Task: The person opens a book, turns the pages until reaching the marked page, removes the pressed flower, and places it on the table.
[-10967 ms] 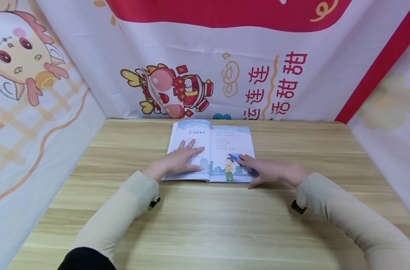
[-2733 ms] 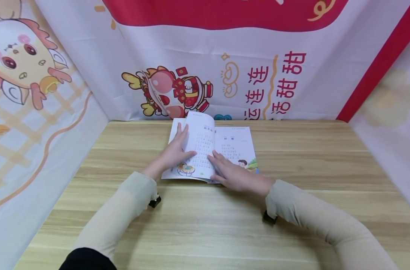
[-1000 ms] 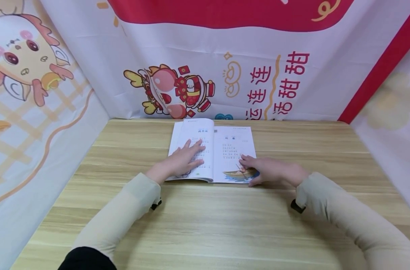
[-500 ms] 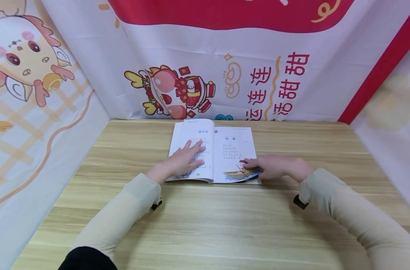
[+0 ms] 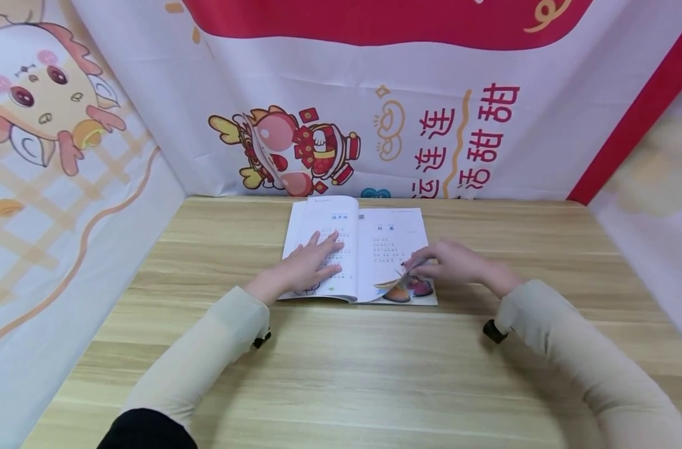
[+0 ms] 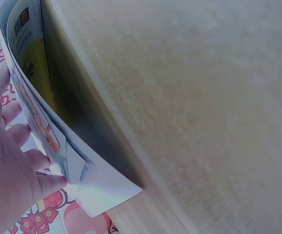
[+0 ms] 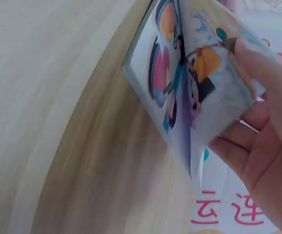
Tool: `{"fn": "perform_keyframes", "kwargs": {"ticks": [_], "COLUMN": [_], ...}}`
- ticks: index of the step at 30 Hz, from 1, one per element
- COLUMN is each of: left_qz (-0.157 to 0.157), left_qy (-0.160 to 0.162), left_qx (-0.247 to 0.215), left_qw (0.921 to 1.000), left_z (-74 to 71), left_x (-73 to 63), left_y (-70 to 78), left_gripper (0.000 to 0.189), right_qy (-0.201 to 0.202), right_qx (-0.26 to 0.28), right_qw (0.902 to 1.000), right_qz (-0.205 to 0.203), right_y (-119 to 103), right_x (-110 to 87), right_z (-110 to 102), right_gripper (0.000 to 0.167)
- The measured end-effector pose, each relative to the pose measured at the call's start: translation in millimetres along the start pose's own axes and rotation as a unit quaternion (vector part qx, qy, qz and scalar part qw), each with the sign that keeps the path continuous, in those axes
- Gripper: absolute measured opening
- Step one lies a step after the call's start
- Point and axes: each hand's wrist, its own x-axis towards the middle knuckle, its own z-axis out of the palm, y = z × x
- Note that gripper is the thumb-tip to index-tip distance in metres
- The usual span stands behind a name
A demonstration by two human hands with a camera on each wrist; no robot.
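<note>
An open picture book [image 5: 374, 240] lies on the table near its back edge, with printed text on both pages. My left hand [image 5: 304, 265] rests on the left page with its fingers spread; in the left wrist view this hand [image 6: 14, 161] lies along the book's leaves [image 6: 48, 124]. At the lower right corner my right hand [image 5: 450, 262] pinches a lifted page, which curls up and bares colourful drawings beneath. The right wrist view shows the page [image 7: 221, 83] between thumb and fingers of the right hand [image 7: 262, 126].
The wooden table [image 5: 341, 368] stretches in front of the book and to both sides. A white cloth backdrop [image 5: 330, 75] with red shapes and cartoon prints hangs behind the table. Patterned cloth walls [image 5: 49, 218] stand at the left and right.
The left hand has moved onto the left page, which now lies flatter than when it was turning. The right hand has gone to the right page's lower corner and raised it.
</note>
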Motion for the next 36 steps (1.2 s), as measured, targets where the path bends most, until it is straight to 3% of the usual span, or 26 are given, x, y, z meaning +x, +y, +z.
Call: {"fn": "perform_keyframes", "kwargs": {"ticks": [6, 22, 31, 36], "left_qz": [0.0, -0.003, -0.004, -0.004], "left_qy": [0.0, -0.003, -0.002, -0.003], "left_qx": [-0.002, -0.003, -0.006, -0.007], "left_qw": [1.0, 1.0, 1.0, 1.0], "left_z": [1.2, 2.1, 2.9, 3.0], "left_x": [0.5, 0.4, 0.2, 0.5], "left_y": [-0.6, -3.5, -3.2, -3.2], "left_gripper": [0.064, 0.065, 0.065, 0.065], "right_qy": [-0.057, -0.036, -0.056, -0.053], "right_qx": [0.021, 0.087, 0.159, 0.177], "right_qw": [0.9978, 0.9954, 0.9856, 0.9812], "right_qz": [-0.026, 0.016, 0.016, 0.056], "right_y": [12, 13, 24, 22], "right_x": [-9.2, -14.8, -14.5, -14.9], "right_z": [-2, -2, -4, -2], "right_gripper": [0.025, 0.015, 0.013, 0.009]}}
